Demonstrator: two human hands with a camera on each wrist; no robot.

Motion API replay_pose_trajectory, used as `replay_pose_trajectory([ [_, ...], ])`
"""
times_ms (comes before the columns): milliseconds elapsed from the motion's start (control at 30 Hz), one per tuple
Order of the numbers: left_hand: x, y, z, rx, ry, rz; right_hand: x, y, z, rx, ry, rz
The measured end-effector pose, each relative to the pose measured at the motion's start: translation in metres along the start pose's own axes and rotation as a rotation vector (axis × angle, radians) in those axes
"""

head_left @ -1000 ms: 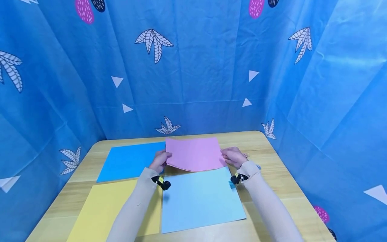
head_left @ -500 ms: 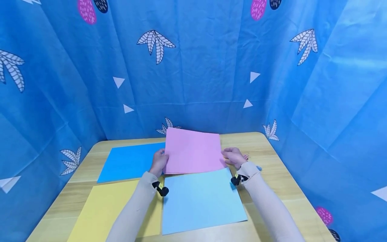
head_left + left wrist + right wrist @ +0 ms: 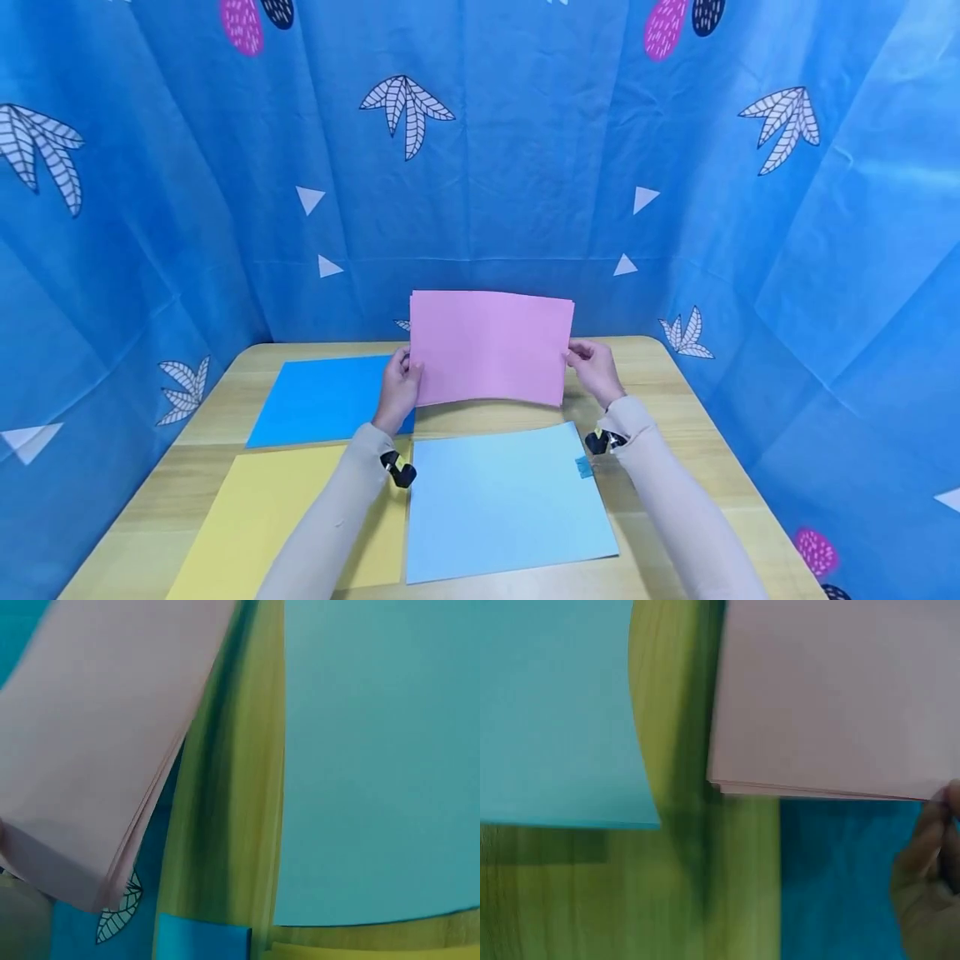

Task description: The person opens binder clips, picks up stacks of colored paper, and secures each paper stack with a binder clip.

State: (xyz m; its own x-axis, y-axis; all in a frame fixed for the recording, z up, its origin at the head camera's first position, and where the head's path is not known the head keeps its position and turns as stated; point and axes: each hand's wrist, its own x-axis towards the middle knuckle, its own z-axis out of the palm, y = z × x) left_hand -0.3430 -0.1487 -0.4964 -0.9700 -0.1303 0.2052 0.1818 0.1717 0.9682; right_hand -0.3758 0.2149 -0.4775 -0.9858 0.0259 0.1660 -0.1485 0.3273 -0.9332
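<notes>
A small stack of pink paper sheets (image 3: 491, 346) is held up above the far part of the table, tilted toward me and slightly bowed. My left hand (image 3: 397, 387) grips its left edge, thumb on the front face. At the opposite edge my right hand (image 3: 595, 369) pinches the sheets between thumb and fingers. Several layered edges show along the pink stack (image 3: 832, 712) in the right wrist view. Below it on the table lies light blue paper (image 3: 510, 504), with a small teal piece (image 3: 583, 467) at its right edge.
Bright blue paper (image 3: 322, 400) lies at the back left, partly behind my left hand. Yellow paper (image 3: 285, 517) lies in front of it, partly under my left sleeve. The wooden table (image 3: 675, 467) backs onto a patterned blue curtain (image 3: 510, 183).
Both hands have raised the pink sheets off the table and tilted them up. My right hand, beside the edge half a second ago, now pinches it. The view has shifted slightly.
</notes>
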Motion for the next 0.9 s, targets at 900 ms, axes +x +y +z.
replay_pose_trajectory([
  [900,-0.003,-0.023,-0.002,0.209,-0.059,0.003,-0.023,0.01,0.005,-0.017,-0.012,-0.114],
])
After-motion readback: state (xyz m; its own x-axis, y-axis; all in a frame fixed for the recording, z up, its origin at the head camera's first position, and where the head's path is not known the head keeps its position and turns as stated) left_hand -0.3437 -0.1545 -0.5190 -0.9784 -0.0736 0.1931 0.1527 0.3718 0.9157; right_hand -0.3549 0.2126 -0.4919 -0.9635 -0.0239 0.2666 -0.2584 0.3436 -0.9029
